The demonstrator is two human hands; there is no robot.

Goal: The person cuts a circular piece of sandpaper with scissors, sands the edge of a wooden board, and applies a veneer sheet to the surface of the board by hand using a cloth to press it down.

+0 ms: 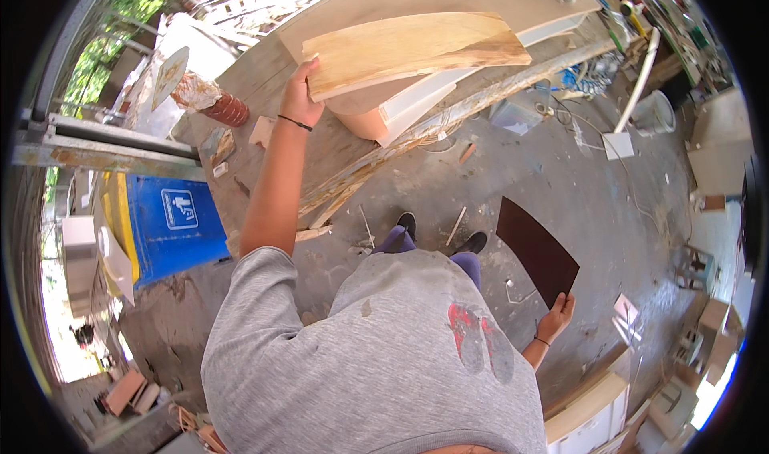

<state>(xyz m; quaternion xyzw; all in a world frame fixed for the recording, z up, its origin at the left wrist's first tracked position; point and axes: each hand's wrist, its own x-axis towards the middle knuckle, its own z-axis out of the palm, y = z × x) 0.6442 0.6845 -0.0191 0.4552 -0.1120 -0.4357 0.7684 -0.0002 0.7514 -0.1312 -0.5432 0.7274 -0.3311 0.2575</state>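
My left hand (303,97) grips the left end of a pale wooden board (416,49), raised over the workbench. The board has a light grain and a darker streak toward its right end. Low on the right, my right hand (554,319) is closed on the bottom end of a thin dark brown sheet (538,250), held out over the floor; whether it is sandpaper or a thin panel I cannot tell. Beneath the wooden board lies a white-edged curved panel (416,105), partly hidden by it.
The wooden workbench (264,177) has a rough front edge. On it stand a reddish-brown cylinder (228,109) and small wood scraps. A blue bin (180,225) is at its left. A clear tub (517,116), a bucket (653,113) and cables (577,125) are on the floor at right.
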